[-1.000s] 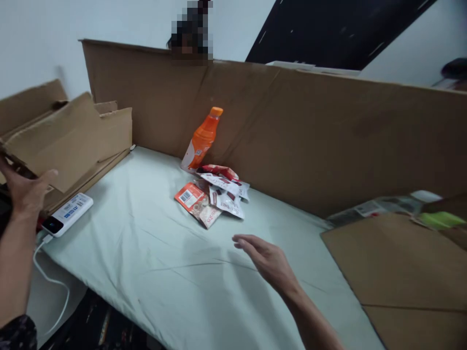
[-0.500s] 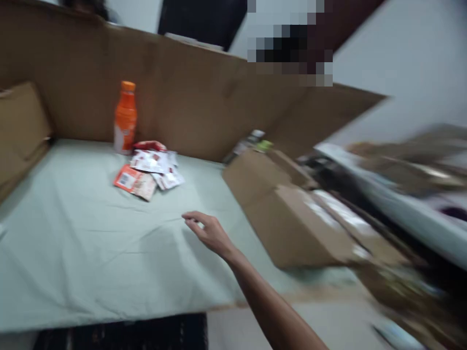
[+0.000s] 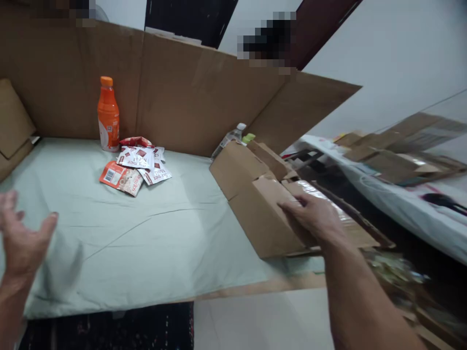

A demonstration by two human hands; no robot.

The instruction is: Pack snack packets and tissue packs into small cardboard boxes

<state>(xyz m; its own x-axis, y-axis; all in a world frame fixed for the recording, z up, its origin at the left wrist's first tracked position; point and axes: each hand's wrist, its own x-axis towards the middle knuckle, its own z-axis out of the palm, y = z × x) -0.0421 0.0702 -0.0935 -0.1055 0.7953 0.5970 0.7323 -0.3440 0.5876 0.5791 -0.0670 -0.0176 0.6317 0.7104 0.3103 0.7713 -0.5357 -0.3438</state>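
Note:
My right hand (image 3: pixel 315 216) is at the top of a brown cardboard box (image 3: pixel 251 209) on the right, its curled fingers against the upper flap. Part of the grip is hidden. At the left edge my left hand (image 3: pixel 25 233) is raised over the cloth, fingers spread and holding nothing. Farther back stands an orange bottle (image 3: pixel 108 119) with an orange cap. Beside it lie several white sachets (image 3: pixel 135 158), a red packet (image 3: pixel 136 141) and an orange-and-cream packet (image 3: pixel 120 178), partly overlapping.
A pale green cloth (image 3: pixel 175 248) covers the table. Cardboard panels (image 3: pixel 182 92) wall its back, and another box (image 3: pixel 12 119) stands at left. Behind the right box show a clear bottle (image 3: pixel 229 138) and a green cap (image 3: pixel 248 138). A second table (image 3: pixel 397 209) holds flattened cardboard.
My right hand has moved right from above the cloth to the cardboard box. My left hand has come into view at left. The view has shifted slightly; the bottle and packets lie as before.

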